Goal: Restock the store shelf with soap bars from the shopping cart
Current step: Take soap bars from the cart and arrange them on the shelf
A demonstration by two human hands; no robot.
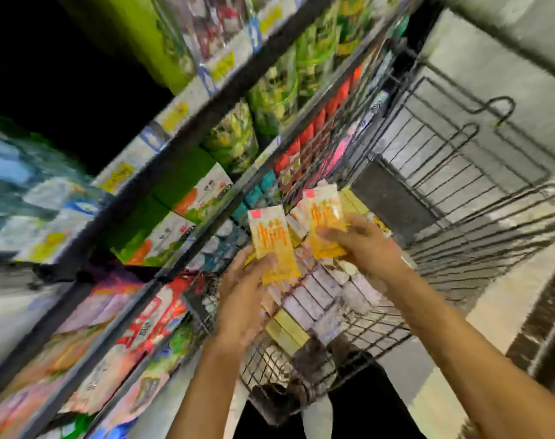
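Note:
The view is blurred and tilted. My left hand point(244, 289) grips a yellow-and-white soap pack point(271, 240) by its lower end, held above the wire shopping cart point(453, 255). My right hand point(361, 242) grips a second, similar yellow soap pack point(325, 217) just to the right of the first. Both packs hover over the cart's load of pale lilac soap boxes point(320, 296) and gold boxes point(285, 331). The store shelf point(187, 147) runs diagonally on the left, close beside the cart.
The shelf levels hold green jars point(273, 96), green-and-white boxes point(187, 201), red packets point(314, 128) and colourful bags point(136, 331). Grey floor point(460, 99) shows beyond the cart on the right. The cart's folded wire flap point(479, 147) stands at the far end.

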